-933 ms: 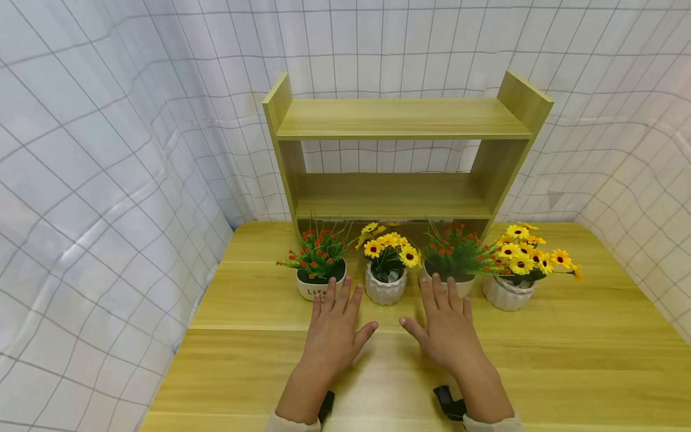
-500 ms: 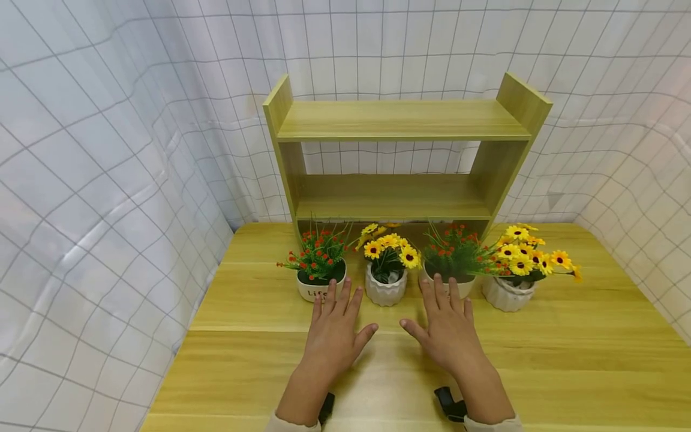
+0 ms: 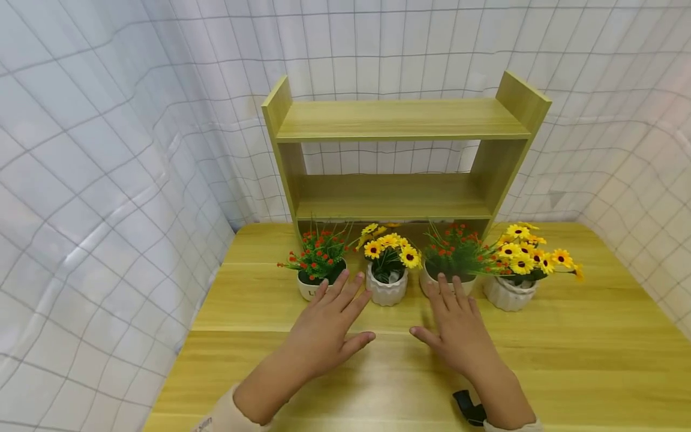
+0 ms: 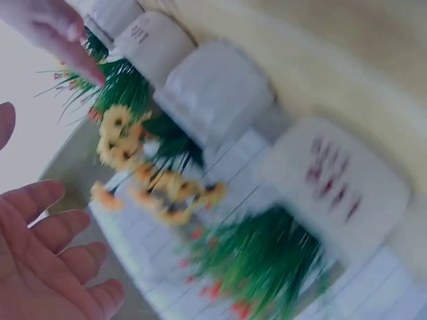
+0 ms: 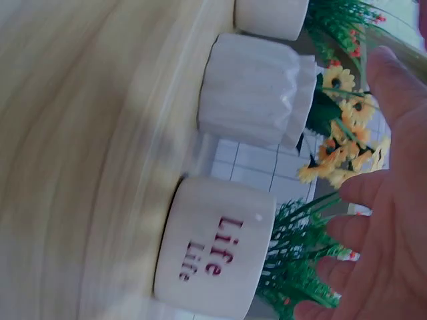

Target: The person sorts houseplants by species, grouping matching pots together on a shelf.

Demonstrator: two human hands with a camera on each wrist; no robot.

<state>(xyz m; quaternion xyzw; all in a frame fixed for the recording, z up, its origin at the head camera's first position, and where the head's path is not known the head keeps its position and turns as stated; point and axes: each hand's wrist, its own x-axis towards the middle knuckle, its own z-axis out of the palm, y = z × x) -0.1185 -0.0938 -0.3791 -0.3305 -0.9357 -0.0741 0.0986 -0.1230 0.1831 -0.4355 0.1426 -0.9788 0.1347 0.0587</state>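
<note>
In the head view my left hand [image 3: 326, 327], its fingers straight and spread, hovers over the table in front of a white "Life" pot with red flowers [image 3: 318, 255]. My right hand [image 3: 463, 333], fingers also straight, is before a second pot with red flowers [image 3: 454, 252]. Between these two stands a white ribbed pot of yellow flowers [image 3: 387, 292]; another pot of yellow flowers [image 3: 511, 294] stands at the right end. Both palms hold nothing. The right wrist view shows the lettered pot [image 5: 217, 247] beside my fingers, apart from them. Motion blurs the left wrist view.
A wooden two-tier shelf [image 3: 396, 195] stands behind the row of pots. The wooden table [image 3: 583, 354] extends around them. White grid-patterned cloth [image 3: 108, 210] hangs at the back and sides. A black strap piece [image 3: 468, 408] is at my right wrist.
My left forearm has swung out to the left and the hand has turned so its fingers point more to the right. My right hand has shifted slightly right. The pots have stayed put.
</note>
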